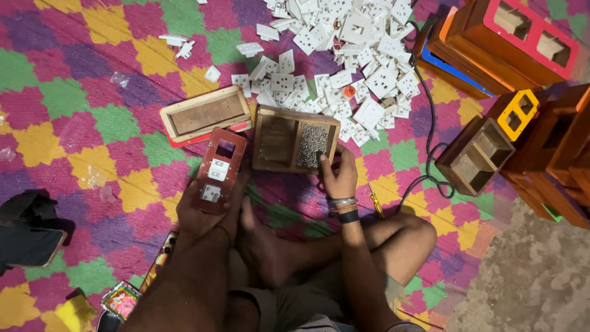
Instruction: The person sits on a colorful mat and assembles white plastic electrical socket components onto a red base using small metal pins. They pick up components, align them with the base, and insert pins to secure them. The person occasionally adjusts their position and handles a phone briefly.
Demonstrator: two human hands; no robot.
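My left hand holds a red rectangular switch plate with white socket parts fitted in it and one open cut-out at its top. My right hand reaches into a small wooden tray, fingertips on a heap of small metal screws in its right compartment. The left compartment of that tray looks nearly bare. I sit cross-legged on a colourful mat, a bare foot just below the plate.
A shallow wooden box lies left of the tray. A large pile of white sockets and switches spreads behind. Wooden switch boxes with coloured fronts stack at right, a black cable beside them. A phone lies far left.
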